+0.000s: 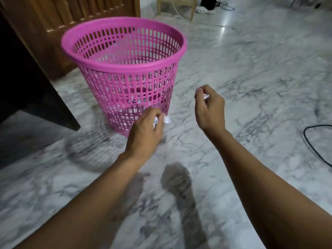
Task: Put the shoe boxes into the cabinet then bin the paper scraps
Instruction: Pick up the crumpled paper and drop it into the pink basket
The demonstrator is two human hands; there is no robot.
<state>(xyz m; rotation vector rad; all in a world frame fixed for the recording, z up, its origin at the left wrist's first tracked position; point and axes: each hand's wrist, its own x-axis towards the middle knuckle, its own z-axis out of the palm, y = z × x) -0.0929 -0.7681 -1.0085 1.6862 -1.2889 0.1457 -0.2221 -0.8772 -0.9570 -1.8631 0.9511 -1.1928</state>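
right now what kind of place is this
Probably a room in a home: a veined marble floor, a pink plastic waste basket standing beside wooden furniture, and wooden chair legs further back.

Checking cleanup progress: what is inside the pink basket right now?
Through the mesh of the pink basket, a few white paper scraps seem to lie at the bottom. The left hand covers part of the base, so the count is unclear.
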